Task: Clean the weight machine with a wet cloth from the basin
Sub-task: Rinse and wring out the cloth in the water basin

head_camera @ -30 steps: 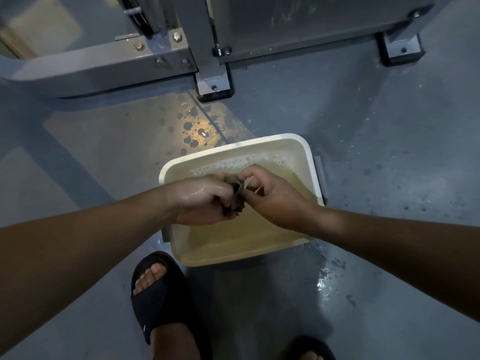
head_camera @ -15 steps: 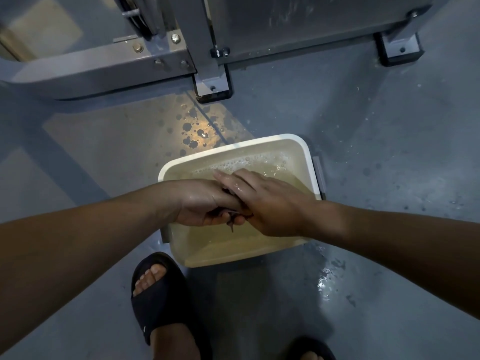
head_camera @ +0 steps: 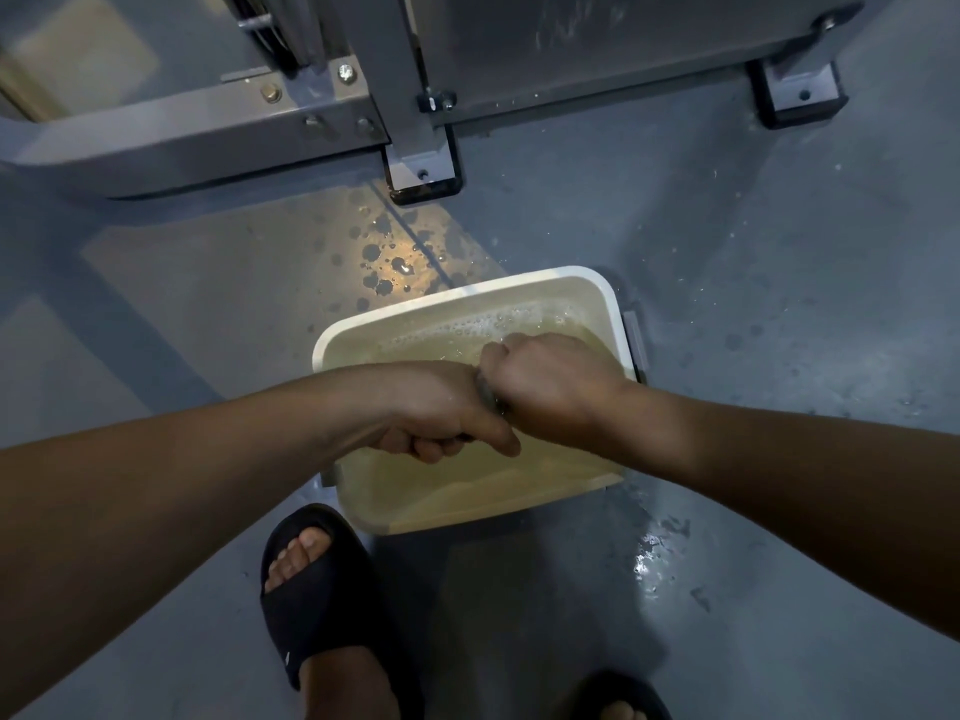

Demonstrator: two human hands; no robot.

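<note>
Rolled the right hand [head_camera: 550, 381] since half a second ago from flat across the left hand [head_camera: 441, 413] into a fist, knuckles up. Grips the cloth [head_camera: 488, 396] with fingers [head_camera: 434, 450] of both hands clenched round it. Shows only as a dark wet sliver between the two fists, above the murky, foamy water in the white basin [head_camera: 467, 296] at mid-frame. Sits on the wet grey floor [head_camera: 779, 304] below the weight machine [head_camera: 208, 132] along the top edge.

One basin [head_camera: 467, 298]. Above basin, my two hands: left hand [head_camera: 441, 413], right hand [head_camera: 550, 381]. One cloth [head_camera: 487, 394]. Near side of basin, two sandals [head_camera: 311, 605]. Beyond basin, one weight machine [head_camera: 208, 127]
</note>
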